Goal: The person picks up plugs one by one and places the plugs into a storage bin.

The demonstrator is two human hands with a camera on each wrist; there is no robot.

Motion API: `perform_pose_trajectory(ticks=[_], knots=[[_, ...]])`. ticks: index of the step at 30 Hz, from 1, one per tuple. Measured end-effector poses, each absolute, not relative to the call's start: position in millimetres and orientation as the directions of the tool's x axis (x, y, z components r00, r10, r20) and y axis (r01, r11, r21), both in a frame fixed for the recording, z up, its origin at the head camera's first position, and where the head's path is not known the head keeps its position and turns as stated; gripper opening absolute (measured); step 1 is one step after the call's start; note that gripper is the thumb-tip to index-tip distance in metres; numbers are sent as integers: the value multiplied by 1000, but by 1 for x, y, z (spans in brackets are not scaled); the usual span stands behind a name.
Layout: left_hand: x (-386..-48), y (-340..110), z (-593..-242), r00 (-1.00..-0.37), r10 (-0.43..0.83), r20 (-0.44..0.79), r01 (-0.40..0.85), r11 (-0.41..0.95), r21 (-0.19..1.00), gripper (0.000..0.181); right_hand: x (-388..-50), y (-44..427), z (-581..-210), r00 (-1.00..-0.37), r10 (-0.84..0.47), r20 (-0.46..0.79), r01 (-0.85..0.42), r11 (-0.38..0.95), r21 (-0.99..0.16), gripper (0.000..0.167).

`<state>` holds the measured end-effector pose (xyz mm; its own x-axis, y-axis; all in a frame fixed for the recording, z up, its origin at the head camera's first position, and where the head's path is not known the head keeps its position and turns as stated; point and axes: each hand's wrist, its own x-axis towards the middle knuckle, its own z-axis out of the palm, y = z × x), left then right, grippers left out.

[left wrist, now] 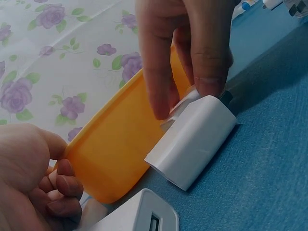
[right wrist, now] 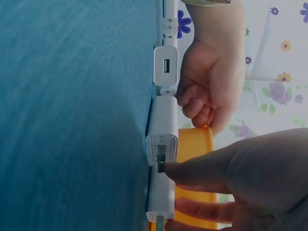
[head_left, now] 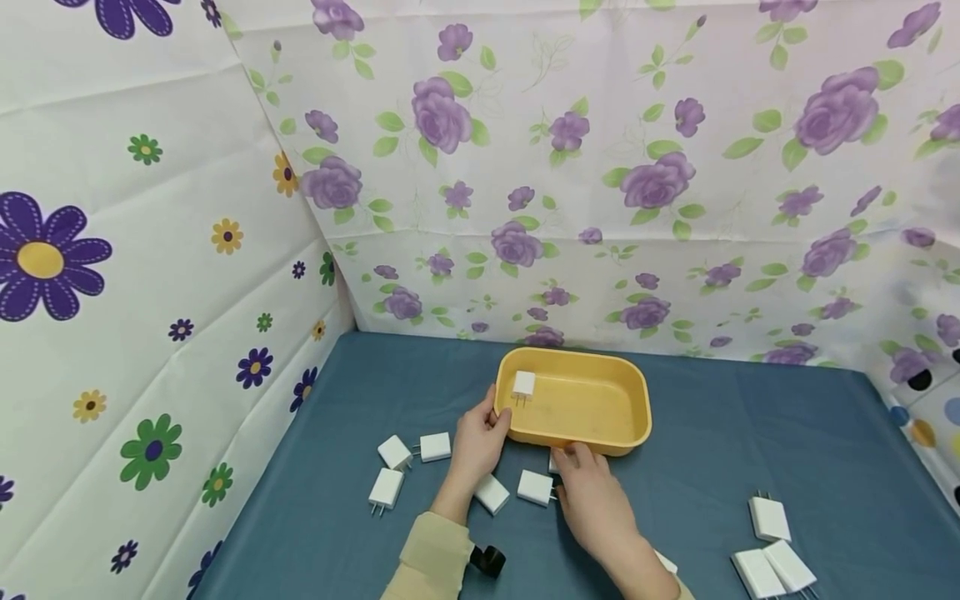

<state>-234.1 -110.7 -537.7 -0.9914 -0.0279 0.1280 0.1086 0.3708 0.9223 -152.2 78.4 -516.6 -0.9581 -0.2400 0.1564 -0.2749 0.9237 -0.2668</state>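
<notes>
One white boxy charger [head_left: 524, 384] is contained in the yellow plastic tray [head_left: 588, 408] at centre, which is gripped by the left hand [head_left: 480, 437]; a second charger [head_left: 552, 463] is pinched by the right hand [head_left: 596, 504], with other chargers [head_left: 386, 487] left outside, lower left and lower right.

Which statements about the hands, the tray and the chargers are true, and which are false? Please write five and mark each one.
1. The left hand grips the tray. True.
2. The tray holds three chargers. False: it holds one charger.
3. The right hand is inside the tray. False: it is outside, pinching another charger in front of the tray.
4. Three chargers lie grouped at the far right. True.
5. The table is covered in red. False: the cover is blue.
</notes>
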Motion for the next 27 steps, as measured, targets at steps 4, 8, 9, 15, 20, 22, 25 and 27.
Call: perform_pose_trajectory(ticks=[4, 8, 9, 15, 20, 22, 25, 27], knots=[[-234, -109, -539, -992, -23, 125, 107, 373, 921, 57, -151, 80, -517, -967, -195, 165, -233, 938, -258, 38], [-233, -109, -539, -992, -17, 122, 107, 377, 920, 57, -151, 81, -518, -978, -162, 128, -191, 945, -267, 34], [-233, -109, -538, -992, -17, 123, 107, 376, 921, 57, -151, 82, -518, -981, -157, 117, -183, 945, -272, 35], [-231, -109, -536, -993, -10, 119, 106, 376, 921, 57, -154, 84, -516, -990, -139, 4, -134, 942, -309, 41], [-231, -110, -537, -993, -15, 119, 104, 377, 921, 57, -154, 87, -512, -986, -145, -78, -113, 940, -322, 57], [-231, -110, -537, -993, -16, 121, 106, 374, 921, 57, -154, 87, -511, -986, -150, -77, -116, 937, -329, 56], [-232, -110, -536, -992, -15, 123, 108, 373, 921, 57, -153, 87, -512, -986, -158, -54, -131, 934, -333, 48], [-232, -111, -536, -992, -14, 123, 108, 376, 920, 57, -153, 88, -513, -986, -162, -43, -139, 933, -331, 44]])
